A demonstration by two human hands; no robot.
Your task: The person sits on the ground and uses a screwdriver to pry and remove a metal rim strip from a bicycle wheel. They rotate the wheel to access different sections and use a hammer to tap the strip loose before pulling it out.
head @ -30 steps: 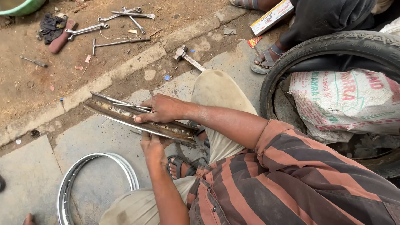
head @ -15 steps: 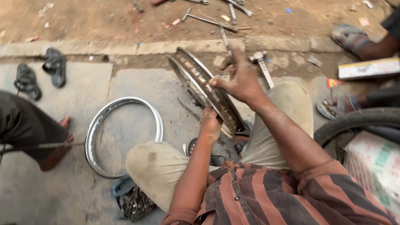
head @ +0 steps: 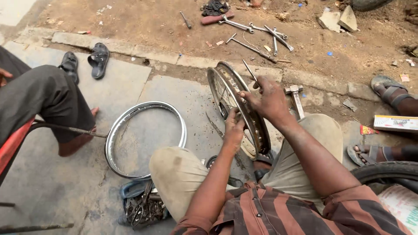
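A rusty spoked wheel rim (head: 226,80) stands upright on edge between my knees. My left hand (head: 234,127) grips its near side from the left, fingers wrapped over the rim edge. My right hand (head: 266,101) rests on the rim's right side, higher up, pinching a thin metal tool (head: 249,70) that points up and away from me. Both forearms reach forward over my beige trousers and striped shirt.
A bare shiny rim (head: 116,130) lies flat on the slab to the left, by a seated person's leg (head: 48,95). A hammer (head: 296,99), spanners (head: 244,26), black sandals (head: 98,58), a tray of small parts (head: 143,209), a tyre (head: 383,172) and another person's feet (head: 389,93) surround me.
The view has swung left and then back to the right. The spoked rim has gone from lying nearly flat to standing upright, with both hands still on it.
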